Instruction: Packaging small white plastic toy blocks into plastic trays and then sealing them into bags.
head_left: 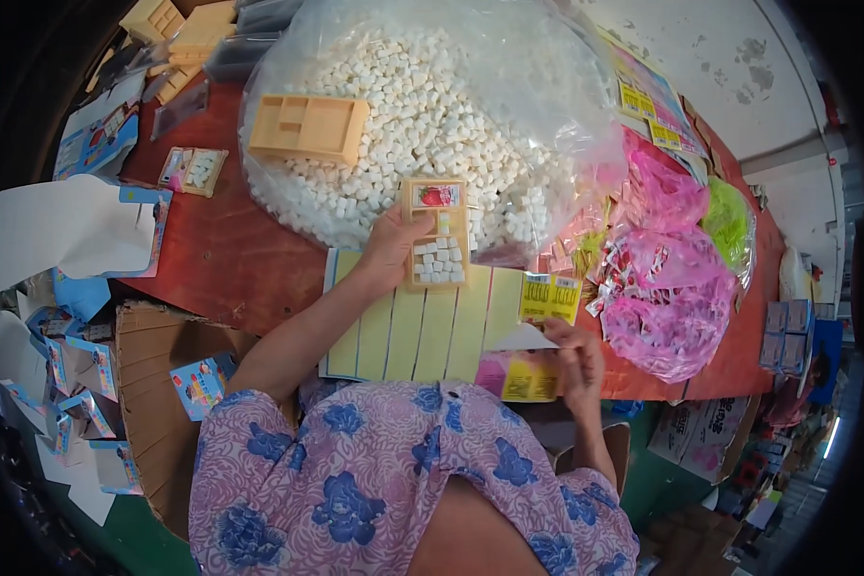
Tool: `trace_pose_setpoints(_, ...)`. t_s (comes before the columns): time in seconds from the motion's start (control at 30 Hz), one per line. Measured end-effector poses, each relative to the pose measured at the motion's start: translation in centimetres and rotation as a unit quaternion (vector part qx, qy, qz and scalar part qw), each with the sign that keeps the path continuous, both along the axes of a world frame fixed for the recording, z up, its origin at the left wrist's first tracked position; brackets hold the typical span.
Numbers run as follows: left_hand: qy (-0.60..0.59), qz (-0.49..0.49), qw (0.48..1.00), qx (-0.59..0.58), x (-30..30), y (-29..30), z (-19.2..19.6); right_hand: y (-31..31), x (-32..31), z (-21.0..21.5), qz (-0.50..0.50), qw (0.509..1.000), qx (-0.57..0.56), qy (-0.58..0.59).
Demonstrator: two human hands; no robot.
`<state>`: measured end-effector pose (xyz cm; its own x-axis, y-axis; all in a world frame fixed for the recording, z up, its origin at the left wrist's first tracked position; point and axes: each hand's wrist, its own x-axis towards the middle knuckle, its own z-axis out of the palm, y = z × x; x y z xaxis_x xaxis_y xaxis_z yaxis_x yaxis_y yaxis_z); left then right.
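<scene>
My left hand (389, 252) holds a cream plastic compartment tray (465, 230) upright over the table's middle. A red strawberry-print packet (437, 196) sits in its top compartment, and several small white pieces (438, 261) fill the bottom one. My right hand (578, 363) is closed in a pinch on the edge of a yellow and pink label sheet (531, 377), whose white corner (525, 338) is lifted. Beneath both lies a pale yellow striped sheet (422, 331). Just beyond the tray spreads a large clear bag of white pieces (403, 86).
An inverted or empty cream tray (341, 130) rests on the bag. At right are a pink plastic bag (667, 317) and a green one (727, 219). A small packed tray (194, 171) lies left on the red table (211, 254). Blue printed cartons (91, 370) pile up at lower left.
</scene>
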<state>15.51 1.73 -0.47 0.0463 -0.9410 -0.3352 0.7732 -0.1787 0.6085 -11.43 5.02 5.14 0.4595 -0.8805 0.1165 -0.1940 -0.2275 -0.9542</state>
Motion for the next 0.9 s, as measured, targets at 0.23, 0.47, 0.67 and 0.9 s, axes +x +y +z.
trace_pose_setpoints(0.23, -0.015, 0.02, 1.0, -0.005, -0.4, 0.1, -0.3, -1.7, -2.8, 3.4, -0.259, 0.942, -0.041, -0.207)
trace_pose_setpoints(0.47, -0.02, 0.012, 1.0, -0.019, -0.4, 0.4, -0.6, -1.6, -5.3, 6.1, -0.38, 0.913, -0.079, -0.128)
trace_pose_setpoints(0.67, 0.022, -0.014, 0.999, -0.044, -0.4, 0.2, 1.1, -4.2, -2.2, 5.7, -0.171, 0.905, 0.072, -0.384)
trace_pose_setpoints(0.9, 0.007, 0.007, 0.998, -0.068, -1.7, -0.5, 1.0, -9.2, 8.6, 2.6, -0.05, 0.875, 0.161, -0.455)
